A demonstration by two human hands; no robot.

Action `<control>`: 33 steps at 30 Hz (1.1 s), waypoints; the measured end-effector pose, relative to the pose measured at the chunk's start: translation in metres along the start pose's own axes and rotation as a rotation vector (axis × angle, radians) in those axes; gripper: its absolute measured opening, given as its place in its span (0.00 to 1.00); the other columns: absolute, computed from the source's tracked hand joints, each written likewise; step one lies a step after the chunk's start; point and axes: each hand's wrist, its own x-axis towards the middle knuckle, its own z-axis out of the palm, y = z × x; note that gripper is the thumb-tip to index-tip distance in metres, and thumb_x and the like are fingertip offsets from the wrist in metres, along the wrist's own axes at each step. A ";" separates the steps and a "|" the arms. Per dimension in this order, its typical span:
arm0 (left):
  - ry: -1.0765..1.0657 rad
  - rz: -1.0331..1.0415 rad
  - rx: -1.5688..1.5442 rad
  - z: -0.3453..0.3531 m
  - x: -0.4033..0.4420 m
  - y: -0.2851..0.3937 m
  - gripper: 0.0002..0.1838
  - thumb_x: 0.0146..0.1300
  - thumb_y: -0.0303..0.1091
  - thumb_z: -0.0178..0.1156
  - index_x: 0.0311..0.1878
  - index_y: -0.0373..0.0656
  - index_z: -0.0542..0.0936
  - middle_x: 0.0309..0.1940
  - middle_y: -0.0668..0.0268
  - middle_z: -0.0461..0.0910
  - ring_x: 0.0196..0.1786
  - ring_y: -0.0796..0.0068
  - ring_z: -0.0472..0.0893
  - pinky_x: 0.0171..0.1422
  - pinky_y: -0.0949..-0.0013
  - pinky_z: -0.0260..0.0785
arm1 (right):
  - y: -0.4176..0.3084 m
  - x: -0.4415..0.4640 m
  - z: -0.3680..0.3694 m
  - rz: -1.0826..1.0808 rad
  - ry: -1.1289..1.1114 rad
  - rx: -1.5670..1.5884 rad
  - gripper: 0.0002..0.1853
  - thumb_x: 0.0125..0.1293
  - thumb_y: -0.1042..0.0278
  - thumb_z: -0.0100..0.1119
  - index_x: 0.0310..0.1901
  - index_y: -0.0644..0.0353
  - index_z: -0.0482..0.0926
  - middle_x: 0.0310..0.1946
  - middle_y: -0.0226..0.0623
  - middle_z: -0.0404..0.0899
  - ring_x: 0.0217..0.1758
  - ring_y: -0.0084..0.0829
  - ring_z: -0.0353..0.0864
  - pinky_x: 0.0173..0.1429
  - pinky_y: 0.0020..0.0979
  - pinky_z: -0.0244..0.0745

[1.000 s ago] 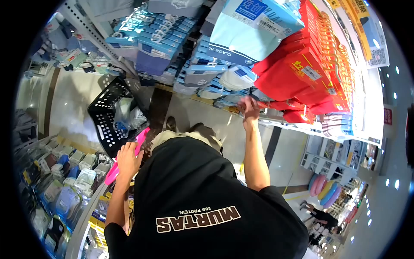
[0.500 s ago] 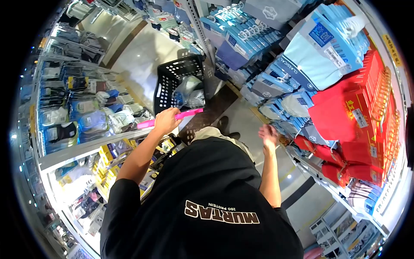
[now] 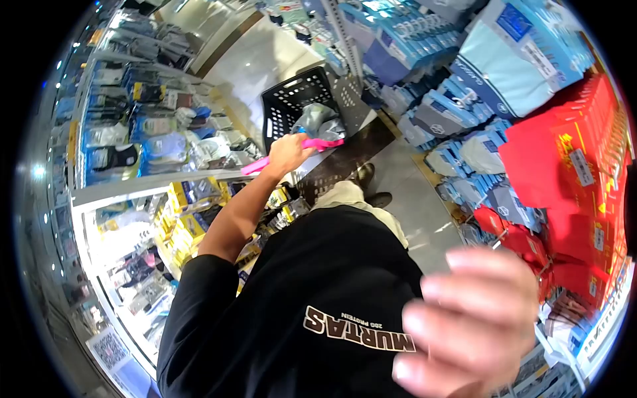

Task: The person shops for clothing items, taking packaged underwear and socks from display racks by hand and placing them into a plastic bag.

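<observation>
Clasps the pink handle (image 3: 325,143) of the floor-standing black basket (image 3: 285,105), already part-filled with bagged goods (image 3: 320,121), in the left hand (image 3: 290,154), and holds the right hand (image 3: 478,322) in the foreground with fingers loosely curled, too blurred to tell if empty, near red packs (image 3: 541,156) still hanging.

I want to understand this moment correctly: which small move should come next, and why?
Probably lower the right hand away from the camera: it is raised close, blurred, in front of the black shirt, and nothing shows in it. The left hand grips the pink handle at the black basket.
</observation>
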 end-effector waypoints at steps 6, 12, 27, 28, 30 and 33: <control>0.048 -0.034 0.015 -0.001 0.005 0.003 0.17 0.56 0.51 0.64 0.43 0.51 0.86 0.31 0.54 0.85 0.36 0.52 0.85 0.44 0.52 0.78 | -0.030 0.022 -0.008 -0.015 -0.145 -0.069 0.12 0.65 0.52 0.58 0.39 0.49 0.83 0.37 0.29 0.82 0.40 0.30 0.81 0.41 0.32 0.83; 0.102 -0.054 -0.001 -0.001 0.024 -0.004 0.18 0.56 0.51 0.63 0.44 0.52 0.86 0.32 0.55 0.86 0.39 0.53 0.86 0.47 0.53 0.78 | -0.024 0.009 0.053 -0.101 0.241 -0.051 0.12 0.63 0.50 0.62 0.37 0.48 0.85 0.36 0.25 0.82 0.33 0.30 0.82 0.37 0.33 0.83; 0.160 -0.050 0.128 -0.037 0.096 -0.041 0.22 0.57 0.54 0.65 0.50 0.52 0.84 0.37 0.54 0.86 0.44 0.52 0.85 0.51 0.53 0.77 | -0.014 0.035 0.042 0.000 0.170 0.001 0.12 0.59 0.50 0.64 0.43 0.39 0.87 0.33 0.29 0.83 0.32 0.30 0.81 0.31 0.29 0.77; 0.182 -0.027 0.140 -0.037 0.103 -0.048 0.23 0.57 0.54 0.65 0.51 0.52 0.84 0.37 0.54 0.86 0.44 0.52 0.85 0.51 0.54 0.77 | -0.001 0.038 0.056 -0.145 0.307 -0.014 0.12 0.65 0.53 0.56 0.44 0.39 0.87 0.33 0.32 0.83 0.30 0.31 0.82 0.33 0.32 0.83; 0.162 -0.054 0.127 -0.039 0.120 -0.062 0.24 0.57 0.54 0.65 0.52 0.51 0.83 0.38 0.54 0.86 0.44 0.52 0.85 0.51 0.54 0.78 | 0.010 0.044 0.051 -0.161 0.256 0.009 0.13 0.65 0.53 0.57 0.46 0.39 0.87 0.35 0.33 0.83 0.31 0.32 0.82 0.33 0.32 0.83; 0.132 -0.080 0.116 -0.054 0.139 -0.076 0.24 0.57 0.53 0.66 0.54 0.52 0.83 0.40 0.53 0.86 0.45 0.53 0.85 0.52 0.54 0.77 | 0.031 0.046 0.032 -0.263 0.074 0.053 0.15 0.62 0.56 0.63 0.50 0.39 0.85 0.40 0.35 0.83 0.33 0.36 0.83 0.35 0.33 0.84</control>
